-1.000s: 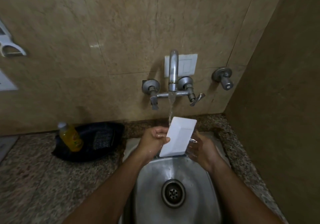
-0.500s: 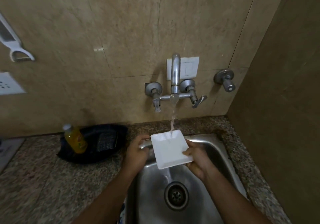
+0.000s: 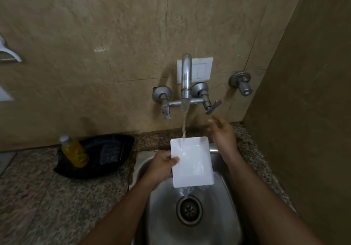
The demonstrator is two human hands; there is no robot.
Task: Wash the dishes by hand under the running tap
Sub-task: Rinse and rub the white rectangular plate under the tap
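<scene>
Under tap, white rect. plate, wet, left hand gripping edge

No text, brand, number or sign can be read anywhere here: the label on the small yellow plastic bottle with a pale cap, leaning on the speckled granite counter, is too blurred to make out, and the white rectangular wall plate behind the tap carries no visible marking

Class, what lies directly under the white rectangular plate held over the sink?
Under the white rectangular plate lies the steel sink basin and water spilling toward the round drain. The left hand's fingers beneath it are hidden.
</scene>
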